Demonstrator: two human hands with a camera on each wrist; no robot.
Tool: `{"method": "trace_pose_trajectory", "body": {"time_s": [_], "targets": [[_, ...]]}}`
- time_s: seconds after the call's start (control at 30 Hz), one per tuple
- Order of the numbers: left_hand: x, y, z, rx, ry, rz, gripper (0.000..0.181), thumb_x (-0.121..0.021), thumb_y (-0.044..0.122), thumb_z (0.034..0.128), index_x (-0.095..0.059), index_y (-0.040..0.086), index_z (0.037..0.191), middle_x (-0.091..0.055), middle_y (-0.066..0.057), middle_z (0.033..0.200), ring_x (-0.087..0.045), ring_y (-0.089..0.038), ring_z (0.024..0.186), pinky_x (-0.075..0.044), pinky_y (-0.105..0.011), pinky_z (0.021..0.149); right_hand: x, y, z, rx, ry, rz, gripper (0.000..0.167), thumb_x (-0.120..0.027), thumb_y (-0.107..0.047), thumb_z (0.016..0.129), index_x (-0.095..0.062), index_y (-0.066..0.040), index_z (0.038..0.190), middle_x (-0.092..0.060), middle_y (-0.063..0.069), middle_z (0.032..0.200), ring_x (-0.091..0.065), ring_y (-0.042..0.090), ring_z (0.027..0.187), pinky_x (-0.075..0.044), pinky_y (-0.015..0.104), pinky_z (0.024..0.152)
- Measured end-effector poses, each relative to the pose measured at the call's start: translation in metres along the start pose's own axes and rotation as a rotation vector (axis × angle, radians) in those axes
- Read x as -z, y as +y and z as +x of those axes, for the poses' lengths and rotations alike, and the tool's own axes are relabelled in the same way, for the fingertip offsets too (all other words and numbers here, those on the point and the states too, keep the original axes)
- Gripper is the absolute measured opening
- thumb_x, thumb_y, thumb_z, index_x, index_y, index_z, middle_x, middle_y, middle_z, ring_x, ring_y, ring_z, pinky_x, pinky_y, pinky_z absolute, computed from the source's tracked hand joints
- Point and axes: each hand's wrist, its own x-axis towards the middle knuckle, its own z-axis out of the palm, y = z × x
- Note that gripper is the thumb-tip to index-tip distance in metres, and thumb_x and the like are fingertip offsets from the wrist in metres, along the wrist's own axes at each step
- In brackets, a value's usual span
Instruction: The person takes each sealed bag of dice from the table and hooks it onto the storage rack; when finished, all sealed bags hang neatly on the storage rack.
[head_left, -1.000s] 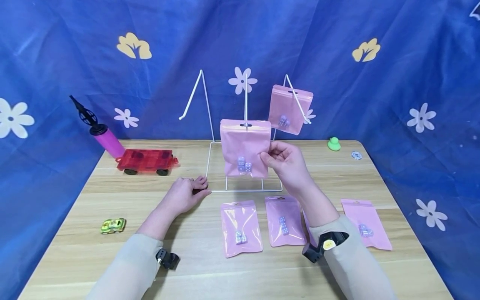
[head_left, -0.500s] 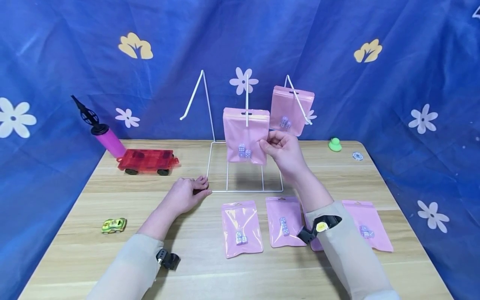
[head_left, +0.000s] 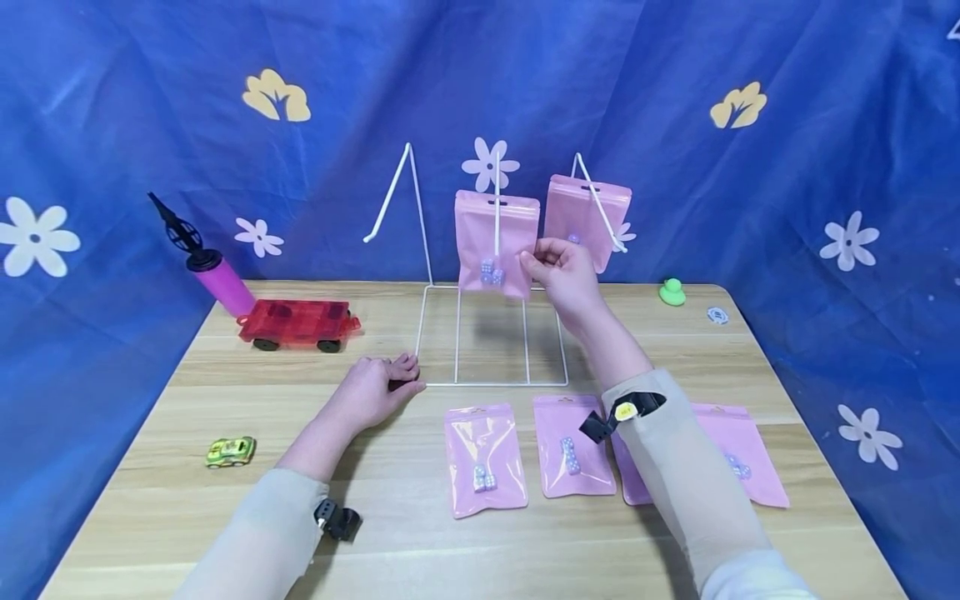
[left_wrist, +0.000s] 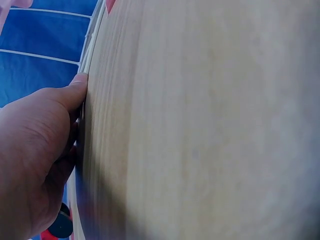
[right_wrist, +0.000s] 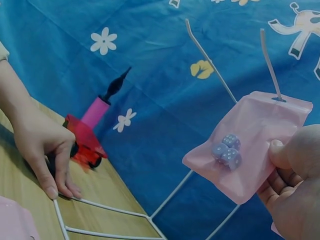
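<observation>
In the head view, my right hand [head_left: 567,279] pinches the right edge of a pink zip bag [head_left: 474,233] between thumb and fingers. Purple dice [right_wrist: 228,151] show through its front. The middle prong of a white wire rack [head_left: 495,384] passes through the bag's hang hole, and the bag sits well back along it. My left hand [head_left: 367,392] grips the rack's front left base corner, thumb on the wire [left_wrist: 79,80]. A second pink bag [head_left: 570,208] hangs on the right prong, partly behind my right hand. The left prong [head_left: 388,193] carries no bag.
Several pink dice bags [head_left: 486,433] lie along the table's front, some partly under my right forearm. Left are a red toy wagon [head_left: 298,322], a pink pump [head_left: 227,286] and a small green car [head_left: 230,452]. A green duck [head_left: 672,292] and chip [head_left: 717,315] stand back right.
My right hand has slid the pink bag up and back along the middle prong, away from its tip. My left hand has stayed on the rack's corner.
</observation>
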Motion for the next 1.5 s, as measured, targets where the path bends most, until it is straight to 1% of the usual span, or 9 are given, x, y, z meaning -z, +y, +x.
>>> {"method": "trace_pose_trajectory", "body": {"time_s": [0.37, 0.53, 0.73, 1.0, 1.17, 1.33, 1.4, 1.47, 1.5], "targets": [[-0.001, 0.001, -0.001, 0.029, -0.018, -0.015, 0.036, -0.082, 0.024, 0.0963, -0.077, -0.001, 0.121, -0.067, -0.015, 0.134, -0.06, -0.033, 0.133, -0.043, -0.05, 0.116, 0.0, 0.002, 0.015, -0.003, 0.032, -0.036, 0.013, -0.069, 0.004, 0.101, -0.069, 0.014, 0.109, -0.072, 0.005, 0.091, -0.065, 0.013, 0.086, -0.056, 0.023, 0.077], [0.0, 0.002, 0.0, 0.018, -0.016, -0.007, 0.036, -0.082, 0.024, 0.0966, -0.077, -0.001, 0.121, -0.067, -0.015, 0.134, -0.06, -0.034, 0.133, -0.042, -0.052, 0.116, 0.0, -0.001, 0.018, 0.004, 0.049, -0.039, 0.015, -0.068, 0.004, 0.101, -0.068, 0.015, 0.111, -0.072, 0.009, 0.093, -0.065, 0.013, 0.086, -0.057, 0.024, 0.079], [0.002, 0.005, 0.003, 0.01, -0.022, -0.003, 0.036, -0.082, 0.024, 0.0967, -0.077, -0.002, 0.121, -0.067, -0.016, 0.134, -0.06, -0.034, 0.133, -0.043, -0.05, 0.116, 0.003, -0.004, 0.02, -0.002, 0.06, -0.046, 0.014, -0.068, 0.005, 0.101, -0.068, 0.015, 0.11, -0.07, 0.005, 0.089, -0.065, 0.012, 0.086, -0.059, 0.024, 0.081], [0.005, 0.006, 0.006, 0.01, -0.033, -0.014, 0.035, -0.082, 0.022, 0.0959, -0.077, -0.003, 0.121, -0.068, -0.017, 0.133, -0.062, -0.035, 0.131, -0.045, -0.05, 0.113, 0.013, -0.009, 0.015, 0.026, 0.05, -0.118, 0.016, -0.07, 0.005, 0.099, -0.069, 0.014, 0.112, -0.07, 0.012, 0.097, -0.065, 0.012, 0.089, -0.057, 0.023, 0.083], [0.009, 0.003, 0.004, 0.05, -0.041, -0.03, 0.041, -0.081, 0.028, 0.0968, -0.076, 0.0, 0.126, -0.067, -0.015, 0.137, -0.061, -0.037, 0.131, -0.045, -0.054, 0.114, 0.02, -0.012, 0.011, 0.049, 0.011, -0.137, 0.022, -0.071, 0.008, 0.097, -0.068, 0.017, 0.118, -0.073, 0.011, 0.101, -0.069, 0.014, 0.095, -0.056, 0.023, 0.088], [0.017, -0.001, 0.002, 0.045, -0.005, -0.046, 0.047, -0.082, 0.032, 0.0957, -0.074, 0.003, 0.132, -0.069, -0.015, 0.136, -0.063, -0.041, 0.128, -0.046, -0.058, 0.112, 0.029, -0.014, 0.001, 0.063, -0.048, -0.173, 0.023, -0.073, 0.007, 0.097, -0.069, 0.015, 0.118, -0.074, 0.024, 0.113, -0.072, 0.014, 0.098, -0.058, 0.027, 0.093], [0.023, 0.0, 0.004, 0.015, 0.054, -0.051, 0.046, -0.083, 0.03, 0.0949, -0.075, 0.003, 0.131, -0.071, -0.015, 0.132, -0.071, -0.039, 0.117, -0.048, -0.058, 0.109, 0.034, -0.015, -0.006, 0.077, -0.065, -0.194, 0.022, -0.074, 0.007, 0.096, -0.07, 0.014, 0.117, -0.073, 0.027, 0.116, -0.073, 0.014, 0.099, -0.058, 0.028, 0.093], [0.032, 0.003, 0.005, -0.014, 0.132, -0.067, 0.045, -0.084, 0.028, 0.0943, -0.075, 0.003, 0.131, -0.072, -0.015, 0.129, -0.076, -0.03, 0.082, -0.055, -0.055, 0.101, 0.04, -0.017, -0.014, 0.091, -0.08, -0.213, 0.022, -0.075, 0.006, 0.095, -0.071, 0.014, 0.116, -0.073, 0.028, 0.116, -0.074, 0.016, 0.099, -0.059, 0.028, 0.093], [0.038, 0.005, 0.007, -0.029, 0.174, -0.067, 0.044, -0.085, 0.028, 0.0941, -0.076, 0.004, 0.13, -0.073, -0.015, 0.128, -0.071, -0.023, 0.065, -0.059, -0.052, 0.095, 0.043, -0.017, -0.018, 0.096, -0.086, -0.22, 0.023, -0.076, 0.007, 0.094, -0.071, 0.014, 0.115, -0.074, 0.027, 0.116, -0.074, 0.017, 0.1, -0.059, 0.028, 0.093]]}}
